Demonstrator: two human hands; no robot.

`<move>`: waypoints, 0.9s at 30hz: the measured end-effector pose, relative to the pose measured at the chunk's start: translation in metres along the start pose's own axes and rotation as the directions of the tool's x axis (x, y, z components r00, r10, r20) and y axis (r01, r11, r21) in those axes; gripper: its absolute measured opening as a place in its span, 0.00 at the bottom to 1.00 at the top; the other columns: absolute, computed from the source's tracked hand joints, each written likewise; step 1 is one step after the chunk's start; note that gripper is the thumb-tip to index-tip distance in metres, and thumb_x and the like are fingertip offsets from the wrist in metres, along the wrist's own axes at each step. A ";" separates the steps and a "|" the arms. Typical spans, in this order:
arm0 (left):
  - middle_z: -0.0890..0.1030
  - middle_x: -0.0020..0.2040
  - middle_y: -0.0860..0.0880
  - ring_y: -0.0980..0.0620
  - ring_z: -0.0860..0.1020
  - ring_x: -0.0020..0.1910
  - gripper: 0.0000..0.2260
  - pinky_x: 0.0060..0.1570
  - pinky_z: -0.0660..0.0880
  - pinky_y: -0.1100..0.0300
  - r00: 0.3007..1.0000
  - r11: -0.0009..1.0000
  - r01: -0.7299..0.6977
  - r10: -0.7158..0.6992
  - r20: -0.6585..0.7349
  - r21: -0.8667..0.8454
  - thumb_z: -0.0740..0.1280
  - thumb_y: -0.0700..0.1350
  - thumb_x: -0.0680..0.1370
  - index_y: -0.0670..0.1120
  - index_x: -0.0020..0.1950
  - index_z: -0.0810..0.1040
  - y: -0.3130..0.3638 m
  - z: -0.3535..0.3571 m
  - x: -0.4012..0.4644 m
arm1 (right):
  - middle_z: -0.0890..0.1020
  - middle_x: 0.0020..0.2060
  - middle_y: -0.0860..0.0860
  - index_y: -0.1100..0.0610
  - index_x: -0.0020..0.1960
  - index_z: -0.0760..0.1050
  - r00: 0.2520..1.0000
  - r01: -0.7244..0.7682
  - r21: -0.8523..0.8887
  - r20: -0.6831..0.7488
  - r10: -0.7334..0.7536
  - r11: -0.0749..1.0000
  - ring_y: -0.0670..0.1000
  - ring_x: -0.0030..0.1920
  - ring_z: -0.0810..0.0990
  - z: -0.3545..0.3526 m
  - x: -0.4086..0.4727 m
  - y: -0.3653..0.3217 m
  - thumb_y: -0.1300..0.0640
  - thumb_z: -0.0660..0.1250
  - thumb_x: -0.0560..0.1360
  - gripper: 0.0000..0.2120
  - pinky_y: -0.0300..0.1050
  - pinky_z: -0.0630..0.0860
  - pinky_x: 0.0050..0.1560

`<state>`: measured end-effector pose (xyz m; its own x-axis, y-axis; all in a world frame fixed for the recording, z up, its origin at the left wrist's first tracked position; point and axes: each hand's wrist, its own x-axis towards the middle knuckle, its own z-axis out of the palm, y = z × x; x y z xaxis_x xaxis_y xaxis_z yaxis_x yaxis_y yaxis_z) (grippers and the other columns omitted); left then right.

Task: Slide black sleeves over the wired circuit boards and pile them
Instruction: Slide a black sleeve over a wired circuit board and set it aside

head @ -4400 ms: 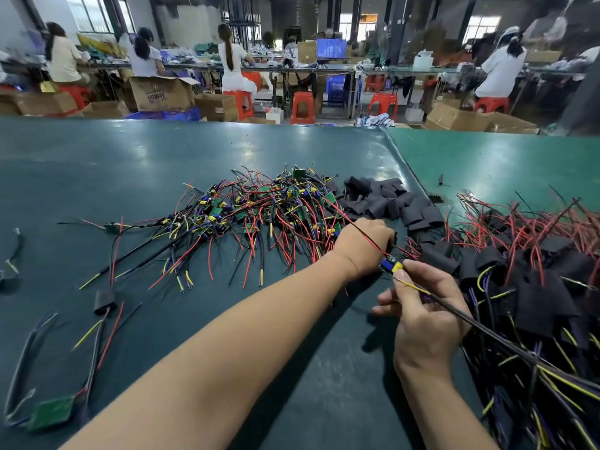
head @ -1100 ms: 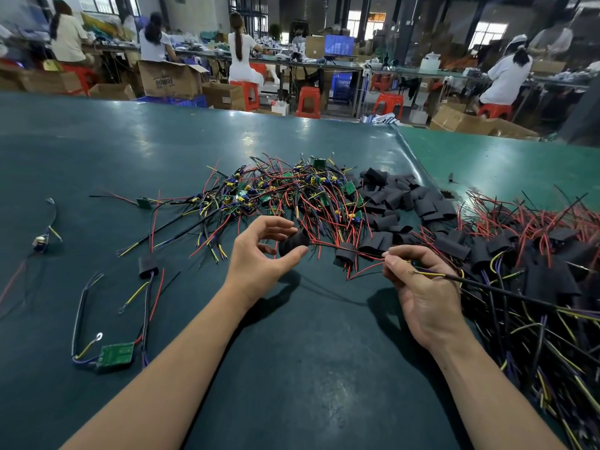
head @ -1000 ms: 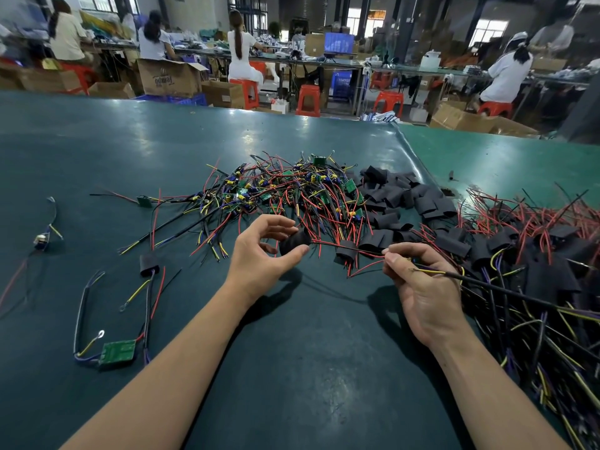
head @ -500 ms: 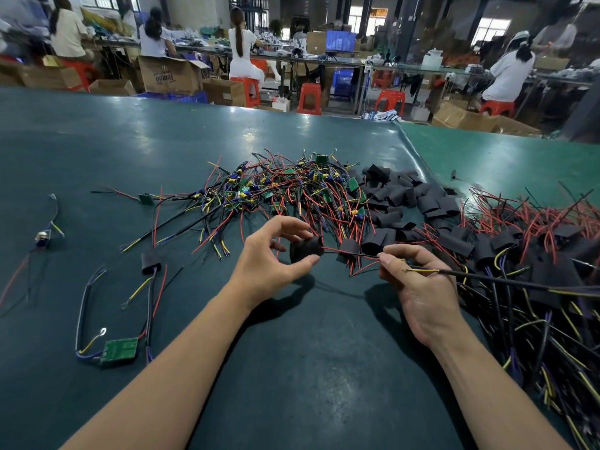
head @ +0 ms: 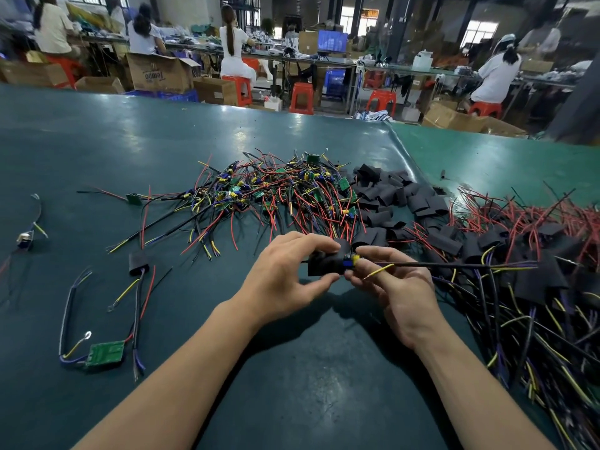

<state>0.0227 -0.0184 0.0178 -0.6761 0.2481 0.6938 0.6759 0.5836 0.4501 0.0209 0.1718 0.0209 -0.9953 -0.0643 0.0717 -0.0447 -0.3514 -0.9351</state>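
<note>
Two hands meet low over the counter (head: 97, 151), a little toward six o'clock from the heaps of parts. The left hand (head: 285, 274) pinches a black sleeve (head: 324, 264) between thumb and curled fingers, its open end facing three o'clock. The right hand (head: 394, 287) pinches a wired circuit board (head: 351, 260) at the sleeve's mouth; only its blue and yellow parts show, and its wires (head: 454, 265) trail off toward three o'clock. The step in hand looks like the start of sleeving, with the board just entering. Next, the board likely needs a straight push toward nine o'clock while the left grip keeps the mouth from collapsing. Bare boards (head: 276, 193) lie at twelve o'clock, loose sleeves (head: 399, 196) at one o'clock, and the finished pile (head: 526, 248) at three o'clock awaits this one.
</note>
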 end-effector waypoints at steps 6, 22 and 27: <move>0.83 0.50 0.51 0.51 0.80 0.50 0.15 0.52 0.76 0.60 1.000 0.996 0.021 -0.021 -0.001 -0.088 0.78 0.41 0.71 0.43 0.56 0.81 0.004 0.004 0.001 | 0.84 0.35 0.54 0.54 0.39 0.83 0.999 0.027 -0.185 -0.039 -0.035 0.982 0.49 0.34 0.82 -0.001 0.000 0.002 0.55 0.78 0.59 0.10 0.39 0.78 0.35; 0.83 0.50 0.50 0.51 0.80 0.49 0.15 0.51 0.77 0.56 0.993 0.995 -0.088 0.084 -0.080 -0.047 0.78 0.39 0.71 0.42 0.55 0.81 0.012 0.014 0.002 | 0.85 0.37 0.52 0.56 0.36 0.86 0.991 -0.044 0.053 -0.125 0.051 0.998 0.45 0.37 0.81 0.007 -0.001 0.005 0.57 0.73 0.63 0.04 0.36 0.75 0.35; 0.83 0.49 0.49 0.50 0.81 0.47 0.14 0.49 0.77 0.56 0.987 0.997 -0.074 0.073 -0.145 0.001 0.78 0.39 0.70 0.41 0.54 0.81 0.018 0.022 0.002 | 0.86 0.39 0.51 0.56 0.38 0.86 0.982 -0.085 0.116 -0.157 0.103 0.990 0.47 0.39 0.81 0.009 -0.004 0.005 0.55 0.74 0.64 0.06 0.38 0.76 0.38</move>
<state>0.0269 0.0098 0.0146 -0.5751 0.1749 0.7991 0.7235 0.5646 0.3972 0.0254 0.1621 0.0187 -0.9957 0.0468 -0.0803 0.0507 -0.4505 -0.8914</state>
